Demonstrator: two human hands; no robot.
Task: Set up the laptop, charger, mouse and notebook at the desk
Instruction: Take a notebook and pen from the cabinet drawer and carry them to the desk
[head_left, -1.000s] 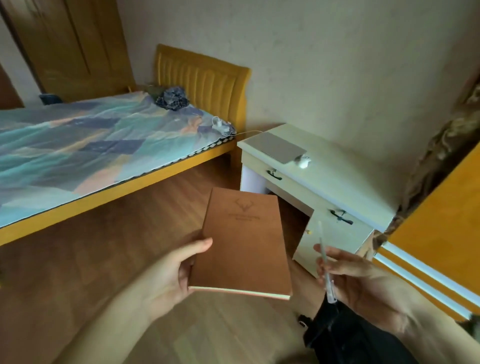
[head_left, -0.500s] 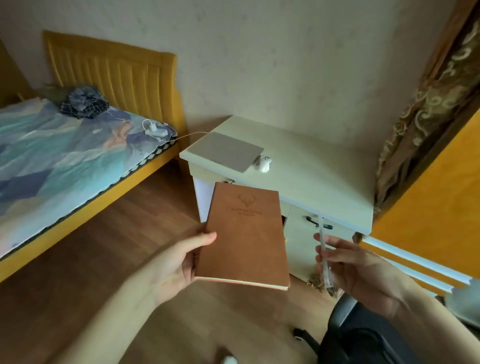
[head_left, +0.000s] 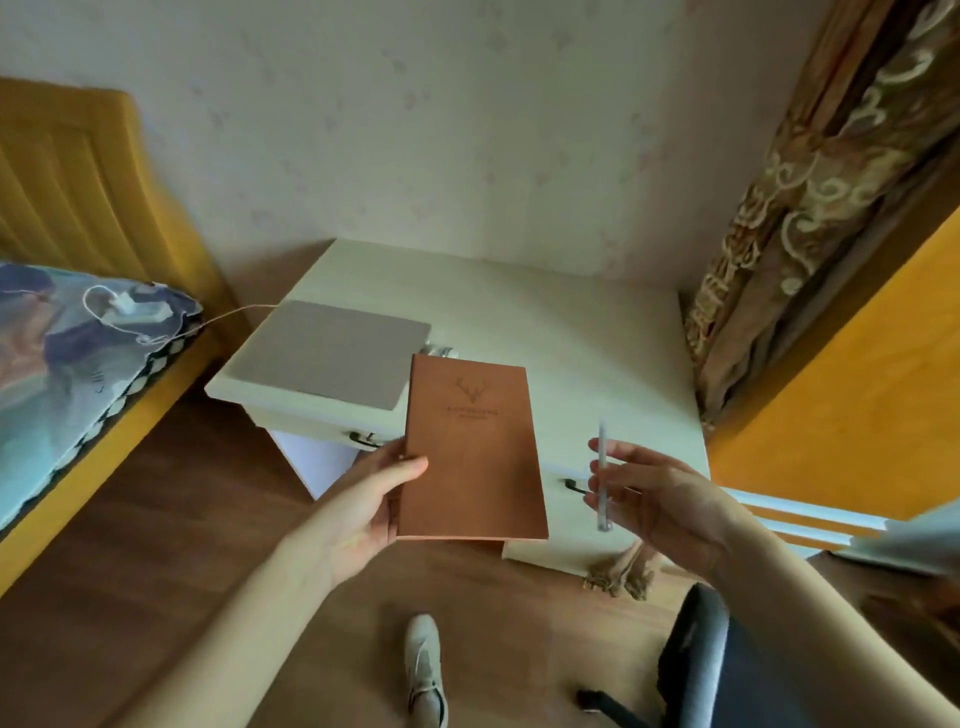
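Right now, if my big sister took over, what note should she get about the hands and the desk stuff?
Left hand: holding the brown notebook in the air, at the desk's front edge.
Right hand: holding a pen.
On the desk: closed laptop at the left, with a cable running off to the charger, which lies on the bed. The mouse peeks out just behind the notebook.
Done: laptop and mouse are on the desk.
Left: lay the notebook and pen on the bare desk to the right of the laptop.
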